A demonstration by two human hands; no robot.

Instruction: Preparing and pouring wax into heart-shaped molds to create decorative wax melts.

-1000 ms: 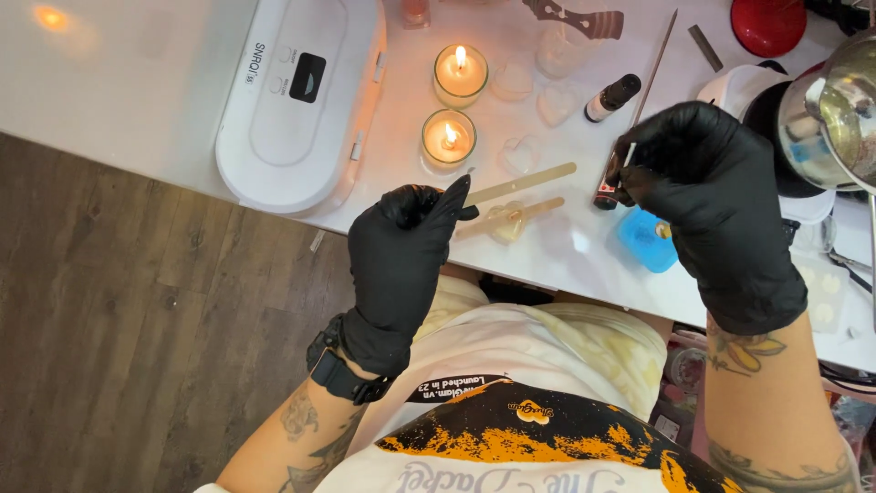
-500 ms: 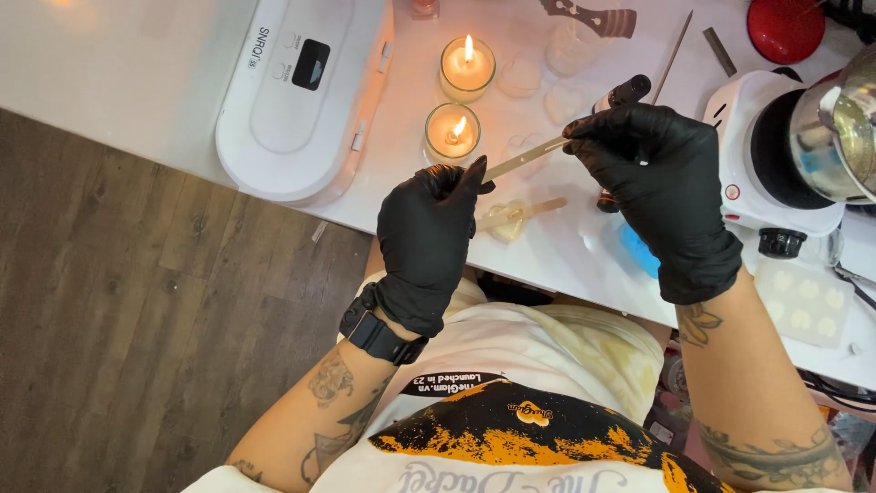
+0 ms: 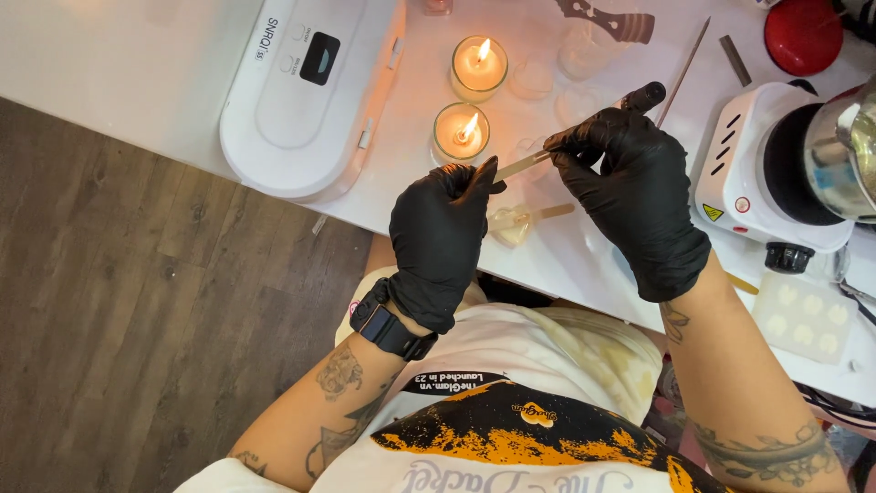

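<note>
Table: long white table (image 3: 146, 82), edge running diagonally above dark wood-plank floor (image 3: 137, 301).
Appliance, left: large white oval plastic lidded box (image 3: 301, 100) with small dark display, lying flat on table near its edge.
Appliance, right: white electric hotplate (image 3: 744, 173) with black top and black knob, shiny steel pot (image 3: 844, 151) standing on it.
Right hand: black-gloved right hand (image 3: 634, 196), grip closed, fingertips pinched on far end of flat pale wooden stick (image 3: 522, 165).
Left hand: black-gloved left hand (image 3: 440, 237), black watch at wrist, grip closed, thumb and forefinger pinching near end of same stick.
Stick position: held between both hands, raised above table, just below nearer candle, tilted upward to the right.
Candles: two lit candles in small glass jars (image 3: 462, 132), one behind the other, between oval box and hands.
Second stick: similar wooden stick (image 3: 538, 215) lying across small clear heart-shaped mould (image 3: 511, 228), just beside left hand.
Small bottle: dark-capped bottle (image 3: 644, 95) behind right hand, mostly hidden; possibly a dropper bottle.
</note>
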